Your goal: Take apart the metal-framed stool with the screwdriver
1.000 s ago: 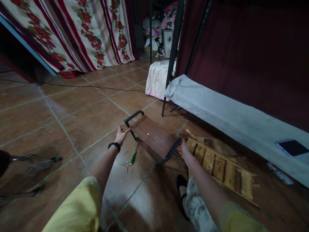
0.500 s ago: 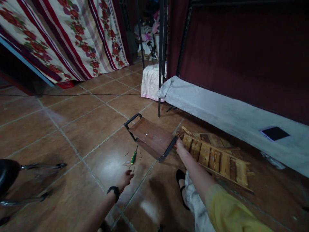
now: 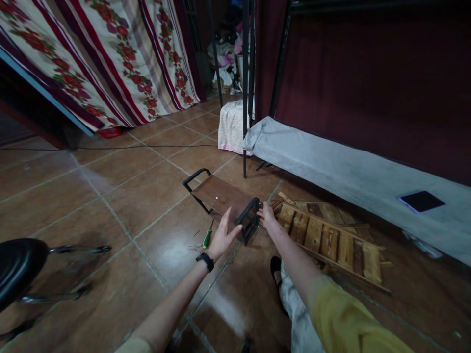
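A small shelf with a brown board (image 3: pixel 222 193) and black metal end frames stands on the tiled floor in front of me. My left hand (image 3: pixel 221 239), a black band on its wrist, is open with thumb and fingers spread just before the shelf's near right corner. It overlaps the board in view; whether it touches I cannot tell. Just right of the right end frame (image 3: pixel 247 220) is my right hand (image 3: pixel 268 215), fingers apart, close to the metal but not wrapped round it. A green-handled screwdriver (image 3: pixel 207 239) lies on the floor left of my left hand.
Wooden slatted panels (image 3: pixel 331 240) lie on the floor at right, beside a low grey-covered bed (image 3: pixel 331 157) bearing a dark tablet-like object (image 3: pixel 422 201). A black-seated stool (image 3: pixel 20 267) stands at left. A cable (image 3: pixel 147 146) crosses the floor behind.
My left hand has moved up and right to the shelf. The shelf's right end has turned and shifted slightly left. My right hand has let go of the end frame.
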### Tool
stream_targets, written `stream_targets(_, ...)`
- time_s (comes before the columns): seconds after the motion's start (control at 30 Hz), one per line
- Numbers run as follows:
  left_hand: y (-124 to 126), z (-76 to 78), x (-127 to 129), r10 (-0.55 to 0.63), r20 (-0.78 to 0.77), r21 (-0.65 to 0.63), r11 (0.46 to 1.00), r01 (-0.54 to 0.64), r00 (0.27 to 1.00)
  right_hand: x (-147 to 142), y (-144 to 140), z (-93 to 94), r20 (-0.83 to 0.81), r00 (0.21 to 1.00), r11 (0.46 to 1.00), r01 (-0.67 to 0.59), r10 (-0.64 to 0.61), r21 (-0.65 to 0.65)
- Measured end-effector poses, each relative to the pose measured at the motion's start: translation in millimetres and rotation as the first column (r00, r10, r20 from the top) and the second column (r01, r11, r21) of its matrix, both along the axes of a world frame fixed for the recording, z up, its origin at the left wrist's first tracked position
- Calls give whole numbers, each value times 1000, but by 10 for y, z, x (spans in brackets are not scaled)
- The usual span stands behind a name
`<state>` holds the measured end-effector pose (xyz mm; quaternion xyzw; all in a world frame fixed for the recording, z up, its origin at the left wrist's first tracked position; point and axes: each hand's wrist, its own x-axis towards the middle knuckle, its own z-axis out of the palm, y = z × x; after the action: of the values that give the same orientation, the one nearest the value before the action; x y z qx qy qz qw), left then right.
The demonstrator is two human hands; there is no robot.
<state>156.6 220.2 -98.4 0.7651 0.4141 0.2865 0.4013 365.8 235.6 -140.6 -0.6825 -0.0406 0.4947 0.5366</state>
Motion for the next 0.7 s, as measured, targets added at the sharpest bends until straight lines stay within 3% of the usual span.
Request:
stream_targets(0.1,273,97,321,-89,-53,20,996,90,995,20,-22,12,-21,999,997,-35,34,-62)
stream_targets(0.2,378,76,421,-115,-150,82,988,128,982,50,-40,2,-28,997,993,-76,74,-86)
stream_targets(0.33,217,29,436,-196,-148,105,971,213,969,78,-38,-16,-4,996,990,-93,93,-103)
stream_targets(0.5,-7,-26,570,-190,-187,63,977,204,964,94,-74,-12,19,994,990,-101,103,-103)
stream_targets(0.7,37,-70,579,-188,-177,93,974,207,966,90,-131,-26,50,989,984,-131,138,-123)
